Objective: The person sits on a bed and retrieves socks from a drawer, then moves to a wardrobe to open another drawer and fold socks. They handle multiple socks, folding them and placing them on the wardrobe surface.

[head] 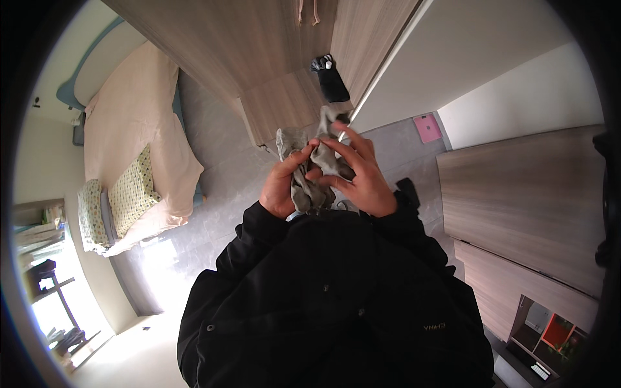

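My left hand (283, 180) holds a bunched grey-green cloth (306, 190), its thumb pressed on the folds. Close beside it, my right hand (358, 169) pinches another part of grey fabric (326, 156) between thumb and fingers; its outer fingers are spread and slightly blurred. Whether the fabric is one piece or two, such as a pair of socks, I cannot tell. A narrow end of it extends up and away past my right fingers, near a dark patch. Beyond my hands, a folded black cloth item (333, 83) lies on a wood-grain shelf (279, 104).
A bed (131, 121) with patterned pillows (130, 194) stands at the left. Wood-grain cabinet doors (519, 184) are at the right, and a pink scale-like square (427, 128) rests on the grey tiled floor (220, 145). A white panel edge (388, 60) runs beyond my right hand.
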`<state>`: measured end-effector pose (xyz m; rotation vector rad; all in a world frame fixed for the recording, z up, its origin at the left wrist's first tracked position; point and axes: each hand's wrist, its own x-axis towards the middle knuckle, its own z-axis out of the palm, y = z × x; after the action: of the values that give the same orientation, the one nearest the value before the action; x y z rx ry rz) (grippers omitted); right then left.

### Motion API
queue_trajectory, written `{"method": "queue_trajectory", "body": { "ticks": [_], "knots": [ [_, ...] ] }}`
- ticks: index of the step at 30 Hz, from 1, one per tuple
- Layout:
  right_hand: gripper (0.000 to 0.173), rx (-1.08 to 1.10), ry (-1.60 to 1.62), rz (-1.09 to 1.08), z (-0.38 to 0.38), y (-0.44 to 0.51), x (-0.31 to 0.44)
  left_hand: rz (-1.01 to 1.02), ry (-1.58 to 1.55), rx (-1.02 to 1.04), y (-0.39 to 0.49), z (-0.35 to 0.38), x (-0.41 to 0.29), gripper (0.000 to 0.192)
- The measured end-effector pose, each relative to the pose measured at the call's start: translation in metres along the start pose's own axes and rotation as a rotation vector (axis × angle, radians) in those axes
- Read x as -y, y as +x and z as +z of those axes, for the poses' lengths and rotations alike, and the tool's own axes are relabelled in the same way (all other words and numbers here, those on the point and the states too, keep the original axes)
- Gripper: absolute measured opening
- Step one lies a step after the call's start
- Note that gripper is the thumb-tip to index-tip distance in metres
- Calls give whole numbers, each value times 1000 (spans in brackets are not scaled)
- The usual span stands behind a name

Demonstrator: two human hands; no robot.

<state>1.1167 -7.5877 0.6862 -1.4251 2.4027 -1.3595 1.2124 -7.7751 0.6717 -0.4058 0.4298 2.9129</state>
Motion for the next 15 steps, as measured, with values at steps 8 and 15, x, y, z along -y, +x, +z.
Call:
{"method": "queue_trajectory", "body": {
  "ticks": [8, 15],
  "knots": [
    [26, -244, 980, 535, -16, 0, -18, 74, -194, 140, -1, 8, -9, 55],
    [32, 262, 533, 412, 6, -10, 15, 147, -277, 255, 7, -2, -2, 55]
  ]
}}
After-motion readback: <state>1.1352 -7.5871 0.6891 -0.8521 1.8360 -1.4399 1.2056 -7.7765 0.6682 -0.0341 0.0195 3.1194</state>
